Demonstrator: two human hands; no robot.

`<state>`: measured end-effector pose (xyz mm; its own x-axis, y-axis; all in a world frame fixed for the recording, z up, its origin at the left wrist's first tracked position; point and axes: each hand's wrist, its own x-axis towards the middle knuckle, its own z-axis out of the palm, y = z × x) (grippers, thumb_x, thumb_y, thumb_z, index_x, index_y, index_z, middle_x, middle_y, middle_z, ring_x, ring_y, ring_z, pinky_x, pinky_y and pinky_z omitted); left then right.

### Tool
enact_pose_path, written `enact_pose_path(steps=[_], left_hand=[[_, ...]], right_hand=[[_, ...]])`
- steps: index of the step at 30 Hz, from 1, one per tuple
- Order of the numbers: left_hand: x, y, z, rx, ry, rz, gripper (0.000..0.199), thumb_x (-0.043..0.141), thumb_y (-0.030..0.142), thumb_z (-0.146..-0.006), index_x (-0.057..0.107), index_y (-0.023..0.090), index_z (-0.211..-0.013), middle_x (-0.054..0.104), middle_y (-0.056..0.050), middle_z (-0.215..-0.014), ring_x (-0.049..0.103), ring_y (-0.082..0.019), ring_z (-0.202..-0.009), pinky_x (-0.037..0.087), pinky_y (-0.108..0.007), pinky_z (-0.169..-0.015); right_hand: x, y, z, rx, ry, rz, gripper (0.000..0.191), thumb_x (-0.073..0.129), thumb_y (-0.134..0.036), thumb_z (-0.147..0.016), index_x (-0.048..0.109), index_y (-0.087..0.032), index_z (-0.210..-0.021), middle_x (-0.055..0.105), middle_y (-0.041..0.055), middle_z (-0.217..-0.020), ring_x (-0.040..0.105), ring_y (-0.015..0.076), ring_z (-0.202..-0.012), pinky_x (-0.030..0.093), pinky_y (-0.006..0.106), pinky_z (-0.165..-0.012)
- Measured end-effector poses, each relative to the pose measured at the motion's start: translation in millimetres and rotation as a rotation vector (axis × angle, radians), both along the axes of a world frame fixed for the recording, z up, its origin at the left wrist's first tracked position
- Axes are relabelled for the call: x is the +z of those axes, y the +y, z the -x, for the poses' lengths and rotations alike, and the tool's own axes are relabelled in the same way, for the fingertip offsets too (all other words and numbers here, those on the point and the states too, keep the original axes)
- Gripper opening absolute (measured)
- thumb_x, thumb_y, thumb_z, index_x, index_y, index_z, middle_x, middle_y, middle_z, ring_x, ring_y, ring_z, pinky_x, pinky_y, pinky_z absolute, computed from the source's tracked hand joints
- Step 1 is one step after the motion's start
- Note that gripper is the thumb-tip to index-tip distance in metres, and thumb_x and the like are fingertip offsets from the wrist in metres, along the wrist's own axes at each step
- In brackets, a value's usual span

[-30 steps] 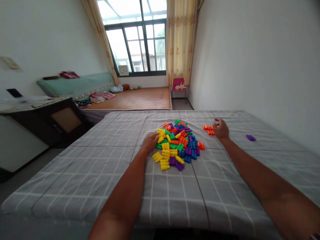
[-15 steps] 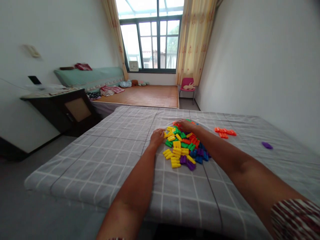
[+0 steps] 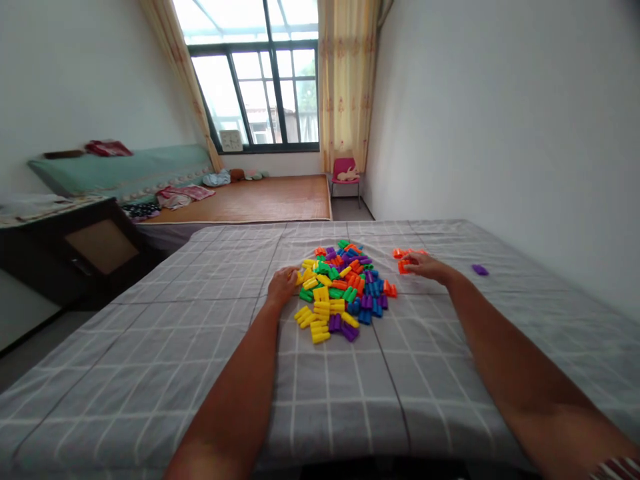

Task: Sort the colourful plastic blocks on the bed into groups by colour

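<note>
A heap of small ribbed plastic toy blocks (image 3: 336,291) in yellow, green, orange, purple and blue lies on the checked grey cloth (image 3: 200,347). At the heap's left edge my left hand (image 3: 283,284) has its fingers closed against a yellow block (image 3: 299,277), partly hidden by them. To the right of the heap, my right hand (image 3: 424,265) pinches an orange block (image 3: 403,267) at a small group of orange blocks (image 3: 399,253). The hand covers part of that group. A single purple block (image 3: 480,269) lies farther right, apart from both hands.
Beyond the cloth-covered surface is a low bed with a brown mat (image 3: 280,197). A dark cabinet (image 3: 75,247) stands at the left, and a pink chair (image 3: 344,167) holds a plush toy by the curtain. A white wall (image 3: 500,133) runs along the right.
My right hand has moved from the far side of the heap rightward to the orange group. My left hand stays at the heap's left edge. The view has turned rightward.
</note>
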<state>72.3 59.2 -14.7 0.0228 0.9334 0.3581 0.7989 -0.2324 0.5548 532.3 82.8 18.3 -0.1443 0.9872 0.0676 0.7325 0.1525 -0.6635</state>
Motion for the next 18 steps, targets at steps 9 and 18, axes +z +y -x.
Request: enact_pose_path(steps=[9, 18], left_hand=[[3.1, 0, 6, -0.007, 0.022, 0.027, 0.04, 0.037, 0.033, -0.088, 0.069, 0.018, -0.109, 0.068, -0.009, -0.114, 0.06, -0.024, -0.106, 0.045, -0.037, -0.095], [6.6, -3, 7, -0.019, 0.013, 0.059, 0.04, 0.038, 0.034, -0.088, 0.068, 0.019, -0.11, 0.069, -0.006, -0.111, 0.062, -0.022, -0.102, 0.047, -0.035, -0.092]], right_hand=[[-6.1, -10, -12, 0.025, -0.04, -0.066, 0.039, 0.066, -0.04, -0.073, 0.071, -0.018, -0.104, 0.07, 0.0077, -0.103, 0.063, 0.0197, -0.083, 0.05, 0.033, -0.08], [0.8, 10, -48, -0.043, 0.038, -0.138, 0.051, 0.074, -0.04, -0.064, 0.069, -0.019, -0.111, 0.069, 0.0065, -0.106, 0.063, 0.0199, -0.081, 0.05, 0.032, -0.076]])
